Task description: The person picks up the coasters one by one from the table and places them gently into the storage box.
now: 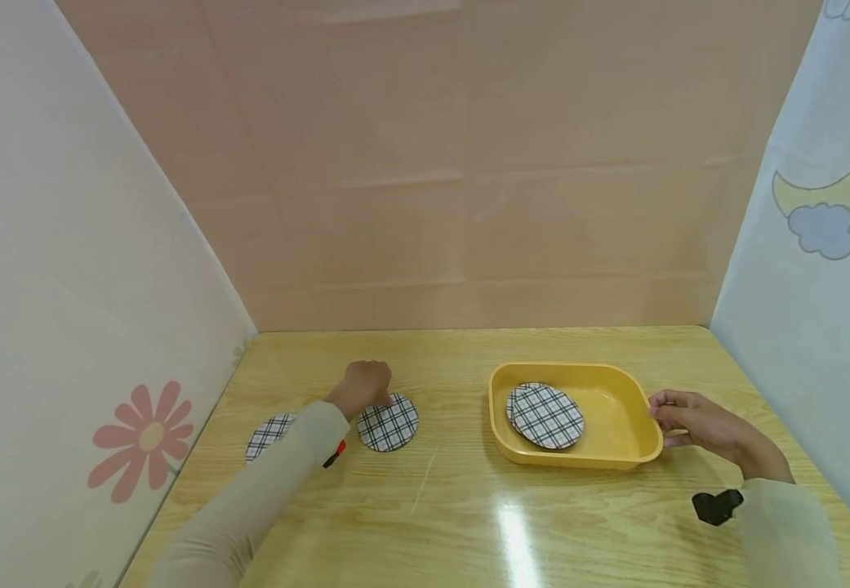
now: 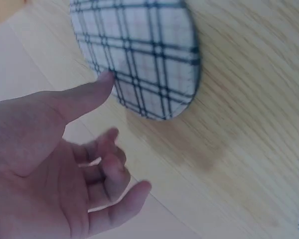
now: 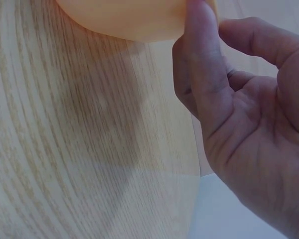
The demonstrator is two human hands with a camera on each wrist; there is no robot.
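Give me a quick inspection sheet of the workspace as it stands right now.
Surface: wooden table, glossy, with a light glare streak near the front.
Job's things: plaid coaster flat on the table under the left hand; second plaid coaster left of it, partly hidden by the sleeve; stacked plaid coasters lying in the yellow tray.
Clutter: nothing seen.
Grippers: left hand over the coaster, thumb tip at its edge, fingers loosely curled, nothing held; right hand pinches the tray's right rim.
Cables: nothing seen.
Surroundings: pink back panel; white left panel with flower print; pale blue right panel with moon and cloud print.
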